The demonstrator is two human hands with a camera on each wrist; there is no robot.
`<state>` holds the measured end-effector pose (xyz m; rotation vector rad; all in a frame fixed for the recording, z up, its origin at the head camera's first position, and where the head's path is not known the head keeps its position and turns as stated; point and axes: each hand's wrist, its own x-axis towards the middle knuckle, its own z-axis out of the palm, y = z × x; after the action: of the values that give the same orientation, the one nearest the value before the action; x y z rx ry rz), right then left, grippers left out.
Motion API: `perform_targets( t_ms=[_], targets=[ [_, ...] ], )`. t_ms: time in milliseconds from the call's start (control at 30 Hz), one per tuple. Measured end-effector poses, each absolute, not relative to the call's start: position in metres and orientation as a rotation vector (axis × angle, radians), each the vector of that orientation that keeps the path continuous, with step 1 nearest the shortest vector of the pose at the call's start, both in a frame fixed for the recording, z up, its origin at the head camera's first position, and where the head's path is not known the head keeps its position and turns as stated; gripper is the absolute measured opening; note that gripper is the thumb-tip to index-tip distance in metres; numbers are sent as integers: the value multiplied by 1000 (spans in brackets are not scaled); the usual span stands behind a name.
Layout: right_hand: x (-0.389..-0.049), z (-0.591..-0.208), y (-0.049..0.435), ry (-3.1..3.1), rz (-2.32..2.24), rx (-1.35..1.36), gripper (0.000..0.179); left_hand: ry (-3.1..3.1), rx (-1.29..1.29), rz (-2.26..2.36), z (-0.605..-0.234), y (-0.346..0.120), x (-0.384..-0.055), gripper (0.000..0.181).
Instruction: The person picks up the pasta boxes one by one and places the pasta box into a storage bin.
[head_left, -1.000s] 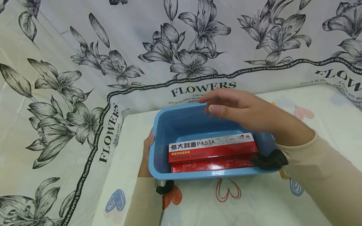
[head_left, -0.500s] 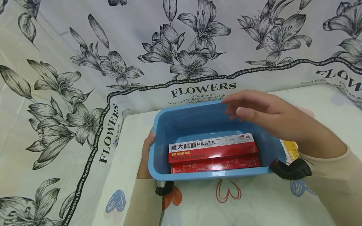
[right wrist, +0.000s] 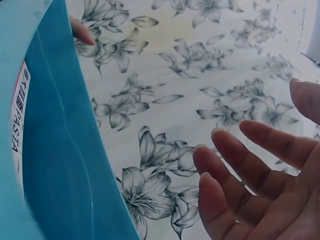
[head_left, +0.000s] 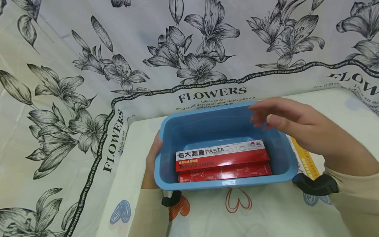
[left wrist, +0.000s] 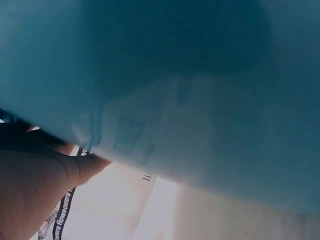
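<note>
A blue plastic tub [head_left: 225,186] stands on the table with its open top toward me. Inside it lie two red boxes, the upper pasta box [head_left: 220,157] resting on the lower box [head_left: 225,172]. My left hand [head_left: 152,159] holds the tub at its left end; the tub hides part of its fingers. In the left wrist view the thumb lies against the tub's outer wall [left wrist: 200,125]. My right hand [head_left: 296,125] hovers above the tub's right end, its fingers loosely bent with nothing between them. The right wrist view shows that hand apart from the tub.
A yellow-and-white chicken curry box [head_left: 308,158] lies on the table just right of the tub, partly hidden by my right hand and wrist. A flower-print cloth [head_left: 201,42] hangs behind the table. The heart-print tablecloth [head_left: 213,217] shows in front.
My right hand has moved right from over the middle of the tub to its right end, uncovering more of the curry box. The left hand and the boxes stay nearly in place.
</note>
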<state>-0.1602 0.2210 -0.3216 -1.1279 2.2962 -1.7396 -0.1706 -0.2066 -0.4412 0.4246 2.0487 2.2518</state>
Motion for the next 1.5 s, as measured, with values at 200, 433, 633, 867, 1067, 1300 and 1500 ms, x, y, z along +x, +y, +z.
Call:
perform_targets(
  t_ms=[200,433,633,867,1067,1300,1500],
  targets=[
    [-155,-330,232,2286,-1790,-1063,47,2110,418,2232,-450,-212,-180,79],
    [-151,-343,241,2182,-1993,-1097,44,2099,381,2218,-450,-213,-179,80],
    [-149,-357,251,2058,-2178,-1171,40,2087,369,2223,-450,-213,-179,80],
    [-138,-358,257,2148,-2247,-908,40,2090,382,2212,-448,-213,-177,79],
    [-137,-368,263,2104,-2319,-904,40,2055,385,2221,-446,-212,-174,78],
    [-130,-370,266,2171,-2323,-758,40,2024,406,2243,-446,-211,-173,77],
    [-126,-370,267,2208,-2318,-702,40,2009,380,2252,-446,-212,-170,75]
  ],
)
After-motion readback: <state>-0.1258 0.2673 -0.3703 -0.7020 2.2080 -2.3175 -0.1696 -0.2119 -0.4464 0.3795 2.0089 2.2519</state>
